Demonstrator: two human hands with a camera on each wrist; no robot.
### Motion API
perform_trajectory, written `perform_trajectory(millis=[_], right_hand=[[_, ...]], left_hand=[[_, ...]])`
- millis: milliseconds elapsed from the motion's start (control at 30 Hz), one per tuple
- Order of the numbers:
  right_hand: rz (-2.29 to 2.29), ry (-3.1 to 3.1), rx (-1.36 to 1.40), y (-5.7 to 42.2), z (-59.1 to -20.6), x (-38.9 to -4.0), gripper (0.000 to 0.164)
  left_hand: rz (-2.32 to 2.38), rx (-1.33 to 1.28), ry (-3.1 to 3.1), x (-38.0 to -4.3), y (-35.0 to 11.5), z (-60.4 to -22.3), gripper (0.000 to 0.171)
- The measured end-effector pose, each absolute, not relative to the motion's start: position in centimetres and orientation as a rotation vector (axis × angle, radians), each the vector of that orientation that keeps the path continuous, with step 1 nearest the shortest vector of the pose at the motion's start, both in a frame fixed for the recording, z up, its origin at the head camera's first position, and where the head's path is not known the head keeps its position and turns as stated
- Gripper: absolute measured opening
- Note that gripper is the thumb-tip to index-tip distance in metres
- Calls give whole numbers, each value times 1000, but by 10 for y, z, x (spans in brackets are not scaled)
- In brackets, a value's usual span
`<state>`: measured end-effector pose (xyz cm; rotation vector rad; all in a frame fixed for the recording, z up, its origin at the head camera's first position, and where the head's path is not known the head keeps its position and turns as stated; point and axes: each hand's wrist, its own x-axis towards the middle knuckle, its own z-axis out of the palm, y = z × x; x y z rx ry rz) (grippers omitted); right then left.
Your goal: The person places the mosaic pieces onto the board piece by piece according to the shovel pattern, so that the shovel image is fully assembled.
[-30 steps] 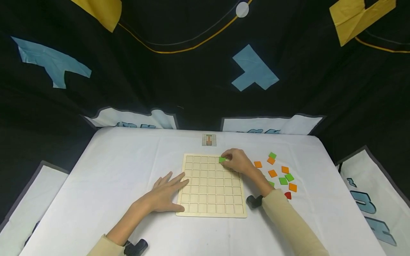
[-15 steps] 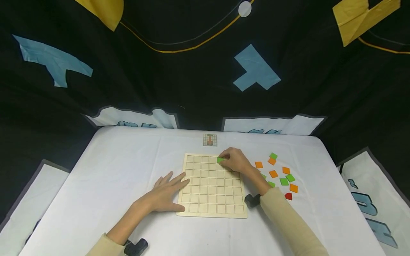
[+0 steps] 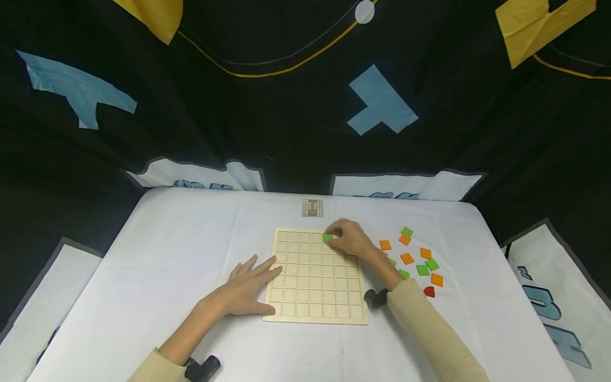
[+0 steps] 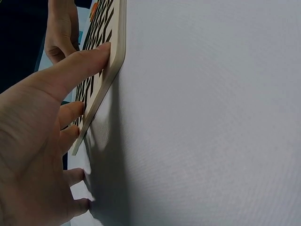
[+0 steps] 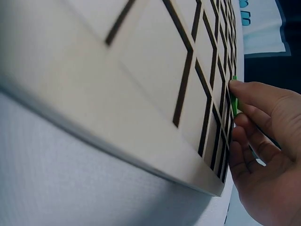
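Fingers [image 5: 256, 93] on green tile [image 5: 235, 104], edgewise from right wrist

- Left hand [image 3: 245, 291]: fingers spread; thumb and two fingertips on left edge of grid board [image 3: 316, 284].
- Right hand [image 3: 351, 240]: pinching, over far right part of board.
- Left forearm [image 3: 191, 331]: slanting, left of board.
- Right forearm [image 3: 389, 272]: slanting, right of board.

the right hand [image 3: 350, 239] moved its green tile [image 3: 327, 237] slightly left.
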<state>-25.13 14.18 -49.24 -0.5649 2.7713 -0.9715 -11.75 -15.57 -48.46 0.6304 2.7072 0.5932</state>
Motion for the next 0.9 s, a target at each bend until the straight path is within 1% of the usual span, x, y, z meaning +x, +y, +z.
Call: perform_trajectory(millis=[233, 333, 533, 900], right_hand=[[-1082, 2751, -529, 151, -493, -247, 35], [-1173, 2748, -490, 163, -492, -244, 36], [-1193, 2821, -398, 199, -488, -242, 33], [-1192, 2878, -163, 275, -487, -239, 37]], left_hand=[[592, 636, 2703, -118, -157, -485, 93], [593, 631, 2698, -118, -157, -486, 93], [600, 632, 2696, -118, -157, -484, 94], [582, 641, 2687, -117, -157, -483, 93]])
